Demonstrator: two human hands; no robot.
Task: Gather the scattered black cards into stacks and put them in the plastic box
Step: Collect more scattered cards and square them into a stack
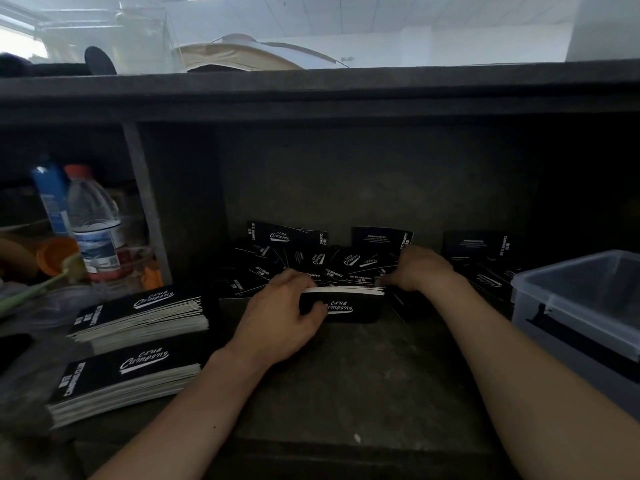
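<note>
Left hand (287, 313) grips the on-edge stack (346, 304), thumb on its front face, fingers curled over the top; right hand (422, 268) sits at the stack's 3 o'clock end, fingers blurred, can't tell if they pinch. Best to tap the long edge on the shelf (363, 375) to square it, then pull in loose cards (308, 258) from 12 o'clock. Box (571, 306) waits at 3 o'clock, done stacks (138, 317) at 9 o'clock

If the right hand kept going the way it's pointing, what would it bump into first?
The right hand would probably meet the scattered black cards first, right by its fingertips, though depth is unclear.
</note>
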